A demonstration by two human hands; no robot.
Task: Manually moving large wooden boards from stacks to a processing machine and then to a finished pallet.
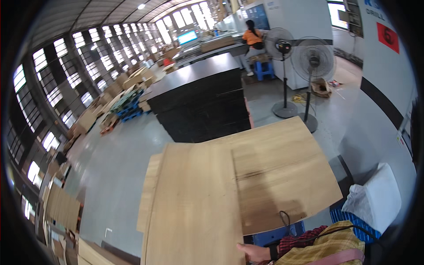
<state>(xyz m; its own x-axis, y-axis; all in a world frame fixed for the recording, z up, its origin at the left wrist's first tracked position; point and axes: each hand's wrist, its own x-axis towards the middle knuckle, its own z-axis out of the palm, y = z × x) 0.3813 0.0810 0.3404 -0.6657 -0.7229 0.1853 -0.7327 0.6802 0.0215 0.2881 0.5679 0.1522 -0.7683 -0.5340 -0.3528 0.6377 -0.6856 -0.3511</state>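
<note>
My right hand (256,253) reaches in from the lower right, with a dark band at the wrist and a red checked sleeve. Its thumb lies at the right edge of a long plywood sheet (194,203), and the other fingers are mostly hidden at that edge. This sheet overlaps another plywood sheet (282,172), which has a dark crack along its grain. A thin dark cable loop (285,218) stands near the lower sheet's close edge. My left hand is out of view.
Beyond the plywood stands a tall stack of black boards (203,106). Two pedestal fans (313,62) are at the right. White sheeting (375,194) lies over a blue crate (353,223). A person in orange (252,37) sits by a machine. Pallets and boards (128,104) line the left.
</note>
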